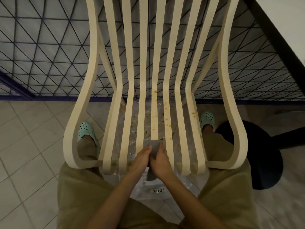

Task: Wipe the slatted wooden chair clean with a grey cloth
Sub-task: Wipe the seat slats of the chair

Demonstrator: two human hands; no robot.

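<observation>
Both hands meet at the near end of the slatted wooden chair's (92, 63) middle slat (156, 119); the left hand (142, 156) and right hand (160, 161) each curl their fingers around the grey cloth (155, 146), gripping it against that slat; orange stains (166, 119) speckle the slats just beyond; a clear plastic sheet (166, 200) lies beneath the seat; teal clogs (85, 131) flank the chair left and right; a black stool (264, 154) crowds the right armrest; wire mesh (49, 55) stands behind the backrest, on the tiled floor (24, 146).
</observation>
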